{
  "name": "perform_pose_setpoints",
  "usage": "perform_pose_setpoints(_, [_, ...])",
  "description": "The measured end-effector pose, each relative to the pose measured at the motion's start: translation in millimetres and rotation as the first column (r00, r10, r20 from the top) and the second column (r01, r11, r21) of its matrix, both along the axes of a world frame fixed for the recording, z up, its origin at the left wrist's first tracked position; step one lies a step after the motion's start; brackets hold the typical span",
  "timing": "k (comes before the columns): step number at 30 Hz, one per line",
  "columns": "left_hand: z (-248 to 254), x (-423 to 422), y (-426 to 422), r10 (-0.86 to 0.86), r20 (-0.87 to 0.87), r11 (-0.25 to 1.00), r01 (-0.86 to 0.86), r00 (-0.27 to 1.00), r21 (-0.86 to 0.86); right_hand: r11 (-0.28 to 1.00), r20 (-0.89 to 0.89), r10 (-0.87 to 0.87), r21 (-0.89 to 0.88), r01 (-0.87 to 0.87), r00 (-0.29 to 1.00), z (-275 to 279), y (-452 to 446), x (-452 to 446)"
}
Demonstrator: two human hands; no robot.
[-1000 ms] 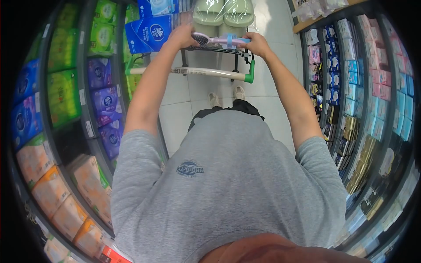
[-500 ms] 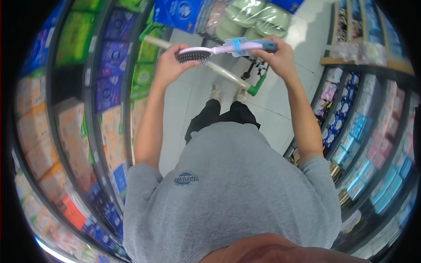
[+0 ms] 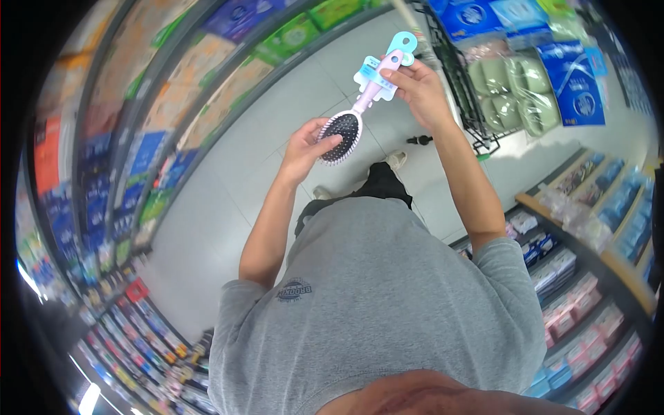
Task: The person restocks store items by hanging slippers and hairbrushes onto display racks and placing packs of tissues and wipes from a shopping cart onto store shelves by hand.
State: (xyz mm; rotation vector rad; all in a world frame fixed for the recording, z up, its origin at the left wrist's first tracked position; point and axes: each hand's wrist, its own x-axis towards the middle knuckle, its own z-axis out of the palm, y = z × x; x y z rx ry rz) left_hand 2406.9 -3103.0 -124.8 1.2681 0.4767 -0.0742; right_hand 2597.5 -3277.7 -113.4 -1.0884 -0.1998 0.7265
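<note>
A lilac hairbrush [image 3: 371,93] with a black bristle pad is held out in front of my chest, tilted with its handle up and to the right. My left hand [image 3: 303,151] grips the oval head, the thumb lying over the bristles. Around the handle's end, my right hand [image 3: 423,91] closes with thumb and fingers. A pale blue and white card tag [image 3: 370,69] is wrapped about the handle, and its ringed top sticks out past the tip. The bristle side faces up towards me.
To my right stands a shopping cart [image 3: 465,104] holding green slippers in clear wrap [image 3: 513,86] and blue packs [image 3: 570,90]. Stocked shelves [image 3: 111,138] line the left, and more shelves [image 3: 588,263] stand at the right. Pale floor tiles [image 3: 214,187] lie between.
The brush has swung from nearly level to a steep tilt, its bristles turned up into view. My body has turned, so the cart now appears further right and the left shelves further off.
</note>
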Motion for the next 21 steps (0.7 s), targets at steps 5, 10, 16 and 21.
perform_pose_setpoints(5, [5.0, -111.8, 31.1, 0.189, 0.062, 0.982, -0.189, 0.980, -0.009, 0.984, 0.076, 0.180, -0.023, -0.179, 0.981, 10.6, 79.2, -81.2])
perform_pose_setpoints(10, [-3.6, -256.7, 69.7, 0.377, 0.079, 0.925, -0.379, 0.923, 0.019, 0.939, 0.120, 0.340, -0.098, -0.329, 0.933, 11.1, 158.8, -206.4])
perform_pose_setpoints(16, [-8.8, -421.9, 98.7, 0.636, 0.056, 0.771, -0.637, 0.770, 0.007, 0.816, 0.075, 0.577, -0.079, -0.572, 0.813, -2.5, 269.9, -364.8])
perform_pose_setpoints(21, [-4.2, -540.2, 126.5, 0.844, 0.078, 0.530, -0.847, 0.531, 0.028, 0.629, 0.080, 0.776, -0.054, -0.775, 0.625, 9.2, 355.6, -507.5])
